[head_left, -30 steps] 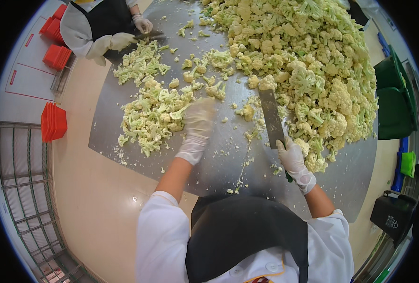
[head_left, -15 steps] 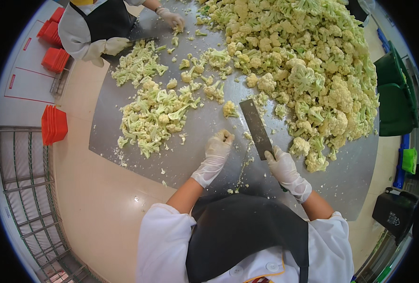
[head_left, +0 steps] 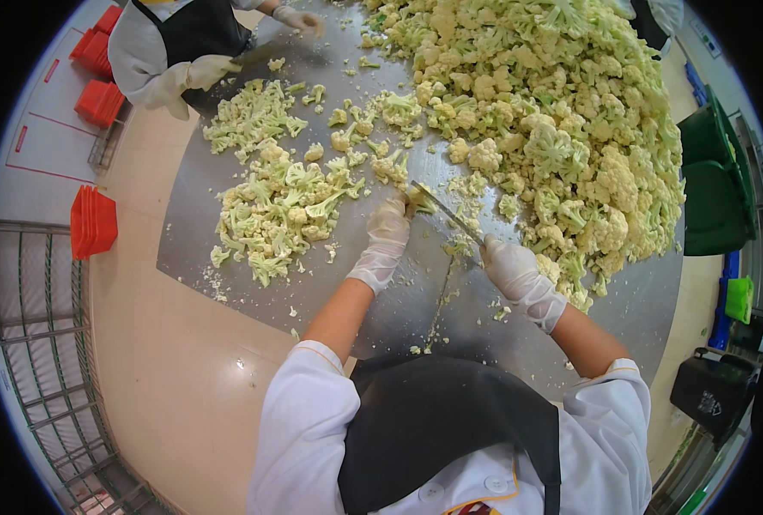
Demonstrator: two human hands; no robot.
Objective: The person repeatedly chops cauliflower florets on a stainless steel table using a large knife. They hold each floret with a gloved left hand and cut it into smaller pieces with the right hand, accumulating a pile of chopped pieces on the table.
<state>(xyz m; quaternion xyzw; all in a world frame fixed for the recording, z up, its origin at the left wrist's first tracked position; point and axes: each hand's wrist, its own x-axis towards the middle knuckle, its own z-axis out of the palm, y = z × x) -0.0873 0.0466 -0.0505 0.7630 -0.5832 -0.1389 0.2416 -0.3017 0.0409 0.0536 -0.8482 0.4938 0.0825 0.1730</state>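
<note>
My gloved right hand (head_left: 517, 273) is closed round the handle of a broad-bladed knife (head_left: 451, 215). The blade is turned nearly edge-on, its tip up against a cauliflower floret (head_left: 419, 201). With its fingers closed on that same floret, my gloved left hand (head_left: 387, 233) rests just above the metal table (head_left: 364, 319). To its left lies a spread of cut cauliflower pieces (head_left: 283, 206). A big heap of cauliflower florets (head_left: 570, 129) rises beyond my right hand.
Across the table at the far left, a co-worker's gloved hands (head_left: 194, 79) work with a blade. Red bins (head_left: 95, 225) and a wire rack (head_left: 42, 335) stand on the left. Green bins (head_left: 714, 193) and a black bin (head_left: 712, 390) line the right side.
My left hand has moved forward and taken hold of the floret. The knife has swung left and turned from flat to nearly edge-on, now touching the floret.
</note>
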